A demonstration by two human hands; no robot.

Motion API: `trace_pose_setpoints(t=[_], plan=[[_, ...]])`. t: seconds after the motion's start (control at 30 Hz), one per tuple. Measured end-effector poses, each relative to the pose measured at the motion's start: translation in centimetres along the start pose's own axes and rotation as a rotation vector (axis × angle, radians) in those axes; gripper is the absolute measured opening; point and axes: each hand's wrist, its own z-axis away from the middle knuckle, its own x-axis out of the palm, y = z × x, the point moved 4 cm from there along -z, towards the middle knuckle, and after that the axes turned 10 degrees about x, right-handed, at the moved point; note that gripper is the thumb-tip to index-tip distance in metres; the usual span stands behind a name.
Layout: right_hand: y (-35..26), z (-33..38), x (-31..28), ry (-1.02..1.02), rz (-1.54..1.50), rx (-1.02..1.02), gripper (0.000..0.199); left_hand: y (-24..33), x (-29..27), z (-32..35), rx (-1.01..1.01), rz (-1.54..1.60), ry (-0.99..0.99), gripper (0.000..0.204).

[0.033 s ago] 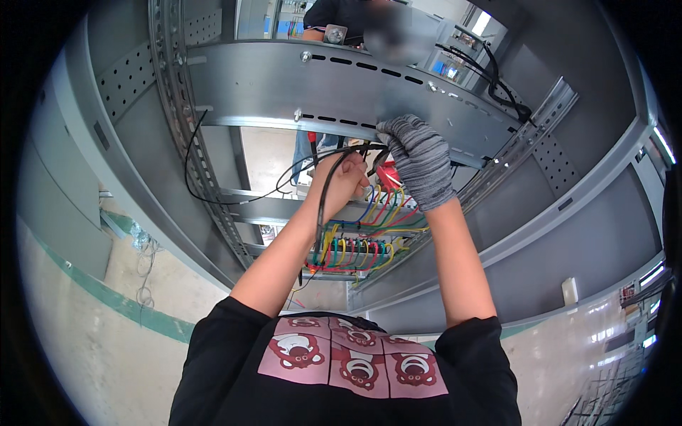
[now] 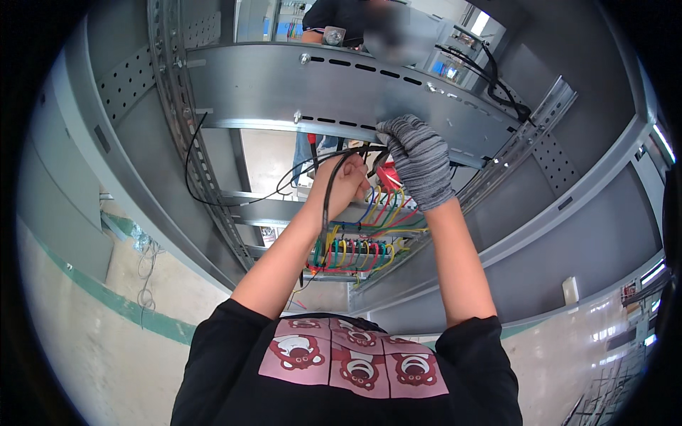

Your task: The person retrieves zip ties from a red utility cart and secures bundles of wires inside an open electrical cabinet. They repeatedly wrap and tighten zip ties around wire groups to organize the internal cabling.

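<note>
My left hand (image 2: pixel 342 186) is bare, its fingers curled and pinched around a thin black cable beneath the metal crossbar. A black cable (image 2: pixel 328 199) loops over that hand and hangs down past the wrist. On the right, my right hand (image 2: pixel 419 162) wears a grey knitted glove and is closed over the black cables where they gather just under the bar's lower edge. Its fingertips are partly hidden. Below both hands, rows of coloured wires (image 2: pixel 359 248) in yellow, green, red and blue run along terminals.
The wide slotted metal crossbar (image 2: pixel 277 85) spans the cabinet above my hands. Perforated uprights (image 2: pixel 174 92) flank the opening. A thin black wire (image 2: pixel 187 167) curves at the left. Beyond the bar stands another person in a dark sleeve (image 2: pixel 330 14). Black cables (image 2: pixel 494 74) hang at the upper right.
The hanging black loop by my left wrist has swung slightly to the right. Both hands keep their places.
</note>
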Motion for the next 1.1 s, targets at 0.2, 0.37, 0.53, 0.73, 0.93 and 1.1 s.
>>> trace_pose_setpoints(t=[0.2,0.37,0.53,0.73,0.93,1.1], plan=[[-0.4,0.7,-0.6,0.091,0.019,0.035,0.015,0.1,0.9,0.1,-0.164,0.529,0.024,0.003],[-0.9,2.4,-0.8,0.086,0.008,0.089,0.018,1.1,2.2,1.8,-0.14,0.809,0.282,0.006],[-0.2,3.5,0.3,0.126,-0.005,0.069,0.021,1.8,2.3,1.6,-0.098,0.946,0.291,0.01],[-0.2,3.7,1.5,0.018,-0.187,0.268,0.019,2.3,1.8,2.2,0.199,0.494,0.261,0.021],[-1.3,2.8,2.4,-0.026,-0.55,0.435,0.02,1.6,1.5,2.3,0.467,0.366,0.228,0.017],[-1.1,2.6,2.3,0.029,-0.344,0.307,0.019,1.8,0.1,2.3,0.489,0.082,0.243,0.015]])
